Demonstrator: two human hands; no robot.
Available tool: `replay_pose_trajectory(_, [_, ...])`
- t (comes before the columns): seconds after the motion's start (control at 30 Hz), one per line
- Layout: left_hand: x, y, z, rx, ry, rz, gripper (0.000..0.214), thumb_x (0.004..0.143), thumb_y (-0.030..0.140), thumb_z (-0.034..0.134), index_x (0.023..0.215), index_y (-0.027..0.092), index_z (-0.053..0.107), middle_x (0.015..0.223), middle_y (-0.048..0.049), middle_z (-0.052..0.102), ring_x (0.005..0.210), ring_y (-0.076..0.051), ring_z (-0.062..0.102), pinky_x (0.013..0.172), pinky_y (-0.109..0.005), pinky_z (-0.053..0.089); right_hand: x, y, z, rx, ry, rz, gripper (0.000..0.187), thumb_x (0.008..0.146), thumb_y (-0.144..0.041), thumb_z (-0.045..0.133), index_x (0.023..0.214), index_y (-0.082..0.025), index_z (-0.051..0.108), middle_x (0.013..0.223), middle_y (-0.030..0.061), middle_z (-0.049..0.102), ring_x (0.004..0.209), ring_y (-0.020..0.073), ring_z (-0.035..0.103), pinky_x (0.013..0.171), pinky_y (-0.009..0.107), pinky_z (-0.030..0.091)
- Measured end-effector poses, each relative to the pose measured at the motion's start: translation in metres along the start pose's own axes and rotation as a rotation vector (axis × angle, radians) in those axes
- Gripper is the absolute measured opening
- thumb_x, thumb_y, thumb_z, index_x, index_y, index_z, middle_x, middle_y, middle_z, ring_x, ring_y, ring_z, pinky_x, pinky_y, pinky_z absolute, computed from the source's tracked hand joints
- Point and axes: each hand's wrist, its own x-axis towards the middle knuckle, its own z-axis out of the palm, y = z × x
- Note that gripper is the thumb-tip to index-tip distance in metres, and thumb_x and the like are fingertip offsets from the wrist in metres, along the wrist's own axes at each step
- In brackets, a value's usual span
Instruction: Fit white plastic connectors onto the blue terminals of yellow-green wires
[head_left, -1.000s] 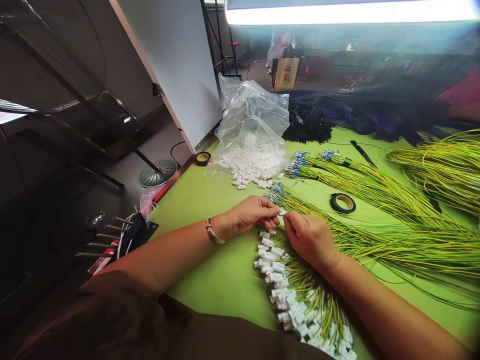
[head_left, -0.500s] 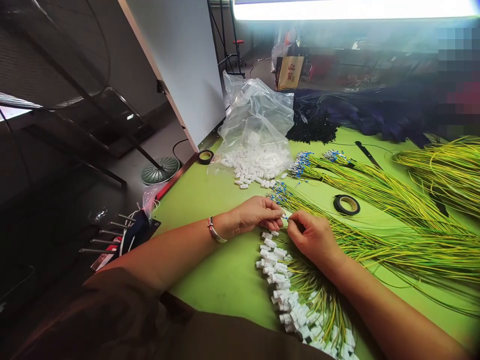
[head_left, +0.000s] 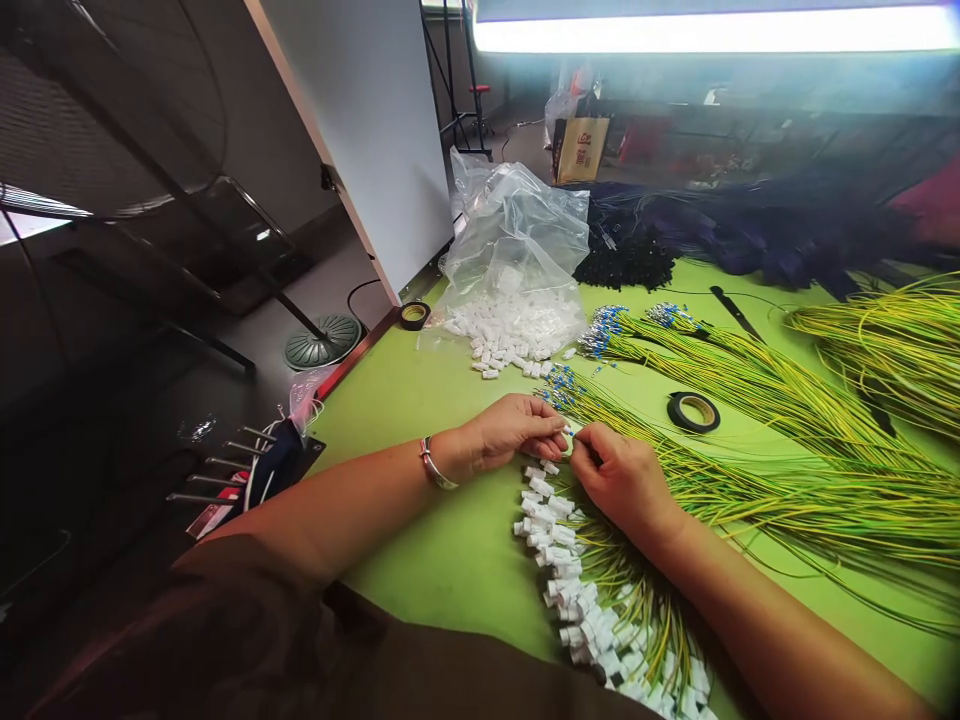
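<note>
My left hand (head_left: pixel 514 432) is closed, thumb and fingers pinching a small white plastic connector housing mostly hidden by the fingertips. My right hand (head_left: pixel 622 475) pinches a yellow-green wire just behind its blue-sleeved terminal (head_left: pixel 571 433). That blue end is right at the left fingertips; how deep it sits in the housing cannot be made out. Below both hands, wires with white housings (head_left: pixel 555 535) on their ends lie in a curved row. Just beyond them is a bundle of wires with bare blue terminals (head_left: pixel 561 385).
A clear plastic bag (head_left: pixel 517 225) stands behind loose white housings (head_left: pixel 510 335). More yellow-green wire bundles (head_left: pixel 780 390) cover the right side. Black tape rolls (head_left: pixel 694 411) lie on the green table (head_left: pixel 420 400). A black strip (head_left: pixel 735 310) and black parts (head_left: pixel 626 255) lie farther back.
My right hand has shifted slightly left, bringing the blue terminal closer to my left fingertips. My left hand keeps its pinch; the whole view has moved slightly.
</note>
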Motion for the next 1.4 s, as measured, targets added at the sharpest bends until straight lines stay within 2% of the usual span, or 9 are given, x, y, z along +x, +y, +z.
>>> replay_pose_trajectory(0.67, [0.000,-0.003,0.000,0.080,-0.049,0.036,0.049,0.055,0.045,0.084,0.076,0.006,0.063,0.064,-0.0046,0.066,0.051,-0.007,0.059,0.056,-0.021,0.051,0.001,-0.001,0.003,0.083,-0.052,0.069,0.020,0.081,-0.020,0.049,0.062,-0.019,0.053,0.050,-0.0024,0.051,0.044,0.0094,0.042,0.049,0.023,0.030])
replay_pose_trajectory(0.8, [0.001,0.000,-0.005,0.172,-0.103,0.051,0.043,0.063,0.045,0.078,0.078,0.008,0.063,0.064,-0.0038,0.065,0.050,-0.007,0.058,0.051,-0.018,0.046,0.002,0.001,-0.002,0.120,-0.118,0.106,0.019,0.081,-0.022,0.050,0.064,-0.019,0.057,0.051,-0.0025,0.052,0.045,0.0098,0.042,0.049,0.023,0.031])
replay_pose_trajectory(0.9, [-0.002,0.003,-0.005,0.393,-0.155,0.017,0.030,0.073,0.039,0.068,0.075,0.010,0.062,0.060,-0.0017,0.063,0.041,-0.005,0.047,0.040,-0.017,0.033,0.007,0.007,-0.010,0.182,-0.162,0.151,0.014,0.080,-0.023,0.052,0.072,-0.019,0.062,0.056,-0.0019,0.057,0.049,0.0111,0.048,0.052,0.023,0.034])
replay_pose_trajectory(1.0, [-0.010,0.005,0.002,0.670,-0.223,-0.048,0.016,0.074,0.027,0.063,0.073,0.011,0.063,0.053,0.0017,0.057,0.041,-0.005,0.044,0.041,-0.018,0.032,0.015,0.013,-0.013,0.043,-0.090,0.163,0.016,0.084,-0.026,0.052,0.083,-0.020,0.067,0.074,0.0028,0.065,0.066,0.0154,0.057,0.059,0.025,0.038])
replay_pose_trajectory(1.07, [-0.017,0.006,0.010,0.807,-0.296,-0.014,0.012,0.073,0.022,0.063,0.073,0.011,0.064,0.054,0.0023,0.057,0.046,-0.006,0.046,0.047,-0.018,0.035,0.020,0.014,-0.010,-0.153,-0.082,0.129,0.018,0.084,-0.031,0.055,0.090,-0.020,0.068,0.084,0.0061,0.065,0.077,0.0195,0.058,0.062,0.028,0.037])
replay_pose_trajectory(1.2, [-0.023,0.011,0.016,0.944,-0.440,0.064,0.030,0.080,0.037,0.058,0.067,0.011,0.064,0.057,0.0010,0.057,0.050,-0.007,0.044,0.050,-0.019,0.033,0.021,0.011,0.000,-0.389,-0.137,0.043,0.015,0.083,-0.029,0.059,0.085,-0.016,0.065,0.079,0.0090,0.062,0.078,0.0228,0.055,0.066,0.032,0.035])
replay_pose_trajectory(1.23, [-0.022,0.013,0.015,0.975,-0.396,0.091,0.036,0.082,0.040,0.054,0.064,0.011,0.063,0.055,0.0012,0.055,0.050,-0.007,0.042,0.050,-0.019,0.032,0.021,0.010,0.002,-0.402,-0.135,0.030,0.013,0.083,-0.027,0.058,0.081,-0.015,0.064,0.077,0.0089,0.061,0.077,0.0227,0.054,0.067,0.032,0.034])
replay_pose_trajectory(1.3, [-0.019,0.017,0.010,1.053,-0.187,0.200,0.039,0.085,0.037,0.049,0.060,0.011,0.062,0.051,0.0021,0.051,0.049,-0.007,0.038,0.050,-0.020,0.029,0.019,0.011,0.002,-0.371,-0.106,0.005,0.012,0.085,-0.024,0.055,0.078,-0.016,0.061,0.076,0.0083,0.061,0.076,0.0222,0.054,0.068,0.033,0.034])
replay_pose_trajectory(1.4, [-0.011,0.022,-0.003,1.223,0.126,0.340,0.028,0.082,0.027,0.052,0.062,0.011,0.066,0.053,0.0019,0.053,0.053,-0.008,0.039,0.052,-0.022,0.027,0.017,0.014,0.000,-0.193,0.015,-0.012,0.011,0.087,-0.023,0.052,0.080,-0.017,0.058,0.079,0.0078,0.061,0.080,0.0219,0.054,0.072,0.034,0.037])
